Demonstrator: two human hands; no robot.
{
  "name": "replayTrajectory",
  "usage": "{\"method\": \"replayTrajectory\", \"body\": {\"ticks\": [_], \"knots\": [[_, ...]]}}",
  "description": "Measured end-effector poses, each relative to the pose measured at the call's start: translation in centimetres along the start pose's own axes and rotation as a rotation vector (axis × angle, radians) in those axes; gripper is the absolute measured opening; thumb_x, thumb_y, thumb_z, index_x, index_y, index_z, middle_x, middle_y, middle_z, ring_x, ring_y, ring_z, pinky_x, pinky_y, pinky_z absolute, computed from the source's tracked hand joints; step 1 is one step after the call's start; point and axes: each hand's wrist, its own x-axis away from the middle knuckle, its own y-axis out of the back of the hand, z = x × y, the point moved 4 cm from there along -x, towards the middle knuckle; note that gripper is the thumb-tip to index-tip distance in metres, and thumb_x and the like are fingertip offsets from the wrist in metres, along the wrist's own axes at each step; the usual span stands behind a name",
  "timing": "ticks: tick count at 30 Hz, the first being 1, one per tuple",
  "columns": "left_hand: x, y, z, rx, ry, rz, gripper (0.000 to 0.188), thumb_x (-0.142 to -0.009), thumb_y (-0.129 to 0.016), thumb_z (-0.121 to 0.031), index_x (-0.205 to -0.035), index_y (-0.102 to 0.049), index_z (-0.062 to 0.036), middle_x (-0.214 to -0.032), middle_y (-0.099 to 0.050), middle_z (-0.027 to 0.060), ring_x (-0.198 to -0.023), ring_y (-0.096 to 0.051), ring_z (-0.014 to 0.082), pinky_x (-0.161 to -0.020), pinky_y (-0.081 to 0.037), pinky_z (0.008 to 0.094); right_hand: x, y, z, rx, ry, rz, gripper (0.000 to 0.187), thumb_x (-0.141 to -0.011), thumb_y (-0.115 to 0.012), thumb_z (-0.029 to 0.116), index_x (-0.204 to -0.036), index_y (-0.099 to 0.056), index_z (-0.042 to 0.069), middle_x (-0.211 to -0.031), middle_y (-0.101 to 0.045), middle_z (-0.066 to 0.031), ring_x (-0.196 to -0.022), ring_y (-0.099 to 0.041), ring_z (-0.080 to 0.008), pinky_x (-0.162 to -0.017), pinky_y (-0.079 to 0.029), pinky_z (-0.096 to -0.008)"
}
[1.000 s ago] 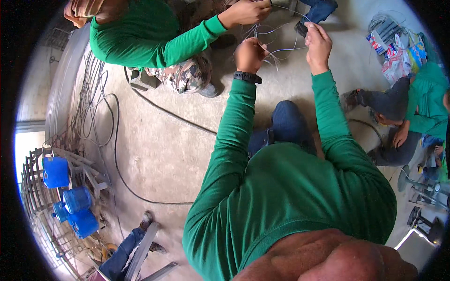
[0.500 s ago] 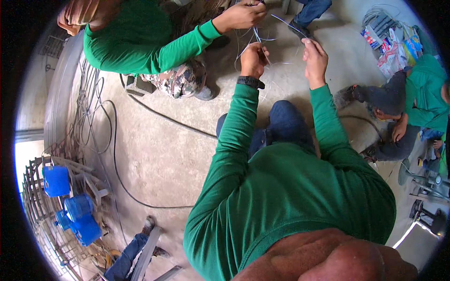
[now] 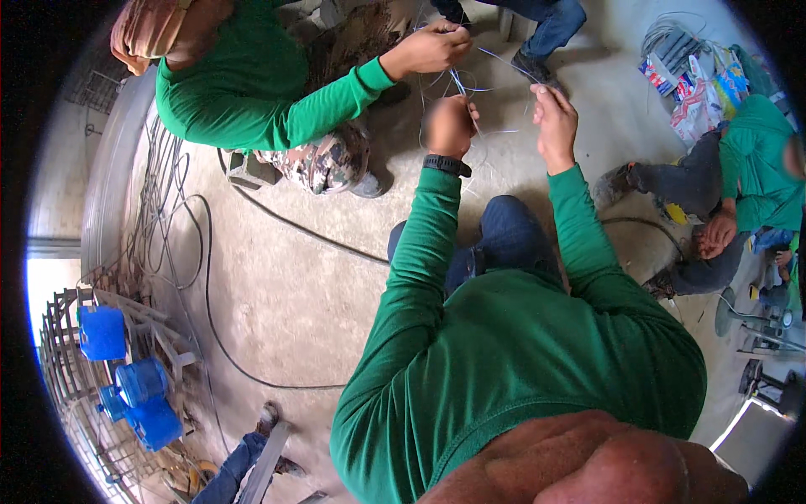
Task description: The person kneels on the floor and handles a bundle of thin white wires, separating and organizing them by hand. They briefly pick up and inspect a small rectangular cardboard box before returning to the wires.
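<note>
My left hand [image 3: 452, 128], with a black wristband at its cuff, is closed round a loose bunch of thin pale wires [image 3: 456, 82]; part of it is blurred. Loops and loose ends stick out above and beside the fist. To its right my right hand [image 3: 556, 126] pinches the tip of one thin wire [image 3: 504, 61], which slants up and left toward a co-worker's hand [image 3: 432, 46]. That person's fingers are closed close to the other wire ends, just above my left hand; what they grip is too small to make out.
A black cable [image 3: 302, 223] runs across the concrete floor, with more cables coiled at left. Blue water jugs [image 3: 141, 382] stand on a rack at lower left. A seated person [image 3: 760, 168] is at right, near colourful bags [image 3: 697, 92]. Another person's leg [image 3: 556, 29] is ahead.
Both my hands sit slightly lower in the picture, the right one a little further left, still on the wires. The co-worker's hand has shifted slightly down. The seated person's hands have come together.
</note>
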Motion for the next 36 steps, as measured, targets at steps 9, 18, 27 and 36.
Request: {"method": "replayTrajectory", "body": {"ticks": [9,18,27,36], "knots": [[0.1,-0.3,0.1,0.013,-0.004,-0.032,0.006,-0.085,-0.048,-0.011,-0.088,-0.054,-0.0109,-0.070,-0.057,0.0030,-0.056,-0.055,0.0152,-0.047,-0.041,0.0298,0.5,-0.2,0.2,-0.060,-0.001,0.041,0.018,-0.091,-0.063,0.017,-0.096,-0.068,0.000,-0.066,-0.048,0.0054,-0.057,-0.040,-0.0036,-0.051,-0.031,-0.0185],[-0.2,0.7,0.9,0.013,0.043,-0.006,0.010,-0.091,-0.052,-0.014,-0.095,-0.057,-0.0074,-0.075,-0.060,0.0040,-0.061,-0.057,0.0168,-0.055,-0.047,0.0305,0.8,-0.3,0.1,-0.009,0.025,0.033,0.020,-0.092,-0.061,0.017,-0.099,-0.068,0.000,-0.066,-0.049,0.0046,-0.058,-0.041,-0.0043,-0.051,-0.032,-0.0198],[-0.7,1.4,1.6,0.001,0.074,-0.050,0.011,-0.093,-0.051,-0.014,-0.096,-0.058,-0.0064,-0.076,-0.059,0.0048,-0.063,-0.056,0.0170,-0.058,-0.047,0.0303,1.4,0.3,-1.2,-0.008,-0.036,0.050,0.021,-0.092,-0.061,0.017,-0.100,-0.067,-0.001,-0.067,-0.049,0.0041,-0.058,-0.041,-0.0047,-0.051,-0.032,-0.0200],[-2.1,1.9,2.6,-0.030,0.090,-0.080,0.012,-0.094,-0.050,-0.017,-0.092,-0.057,-0.0069,-0.073,-0.057,0.0055,-0.061,-0.055,0.0192,-0.055,-0.044,0.0321,1.5,2.3,-3.3,0.024,-0.111,0.031,0.020,-0.093,-0.061,0.017,-0.100,-0.068,0.000,-0.066,-0.047,0.0062,-0.058,-0.039,-0.0039,-0.051,-0.031,-0.0199]]}}
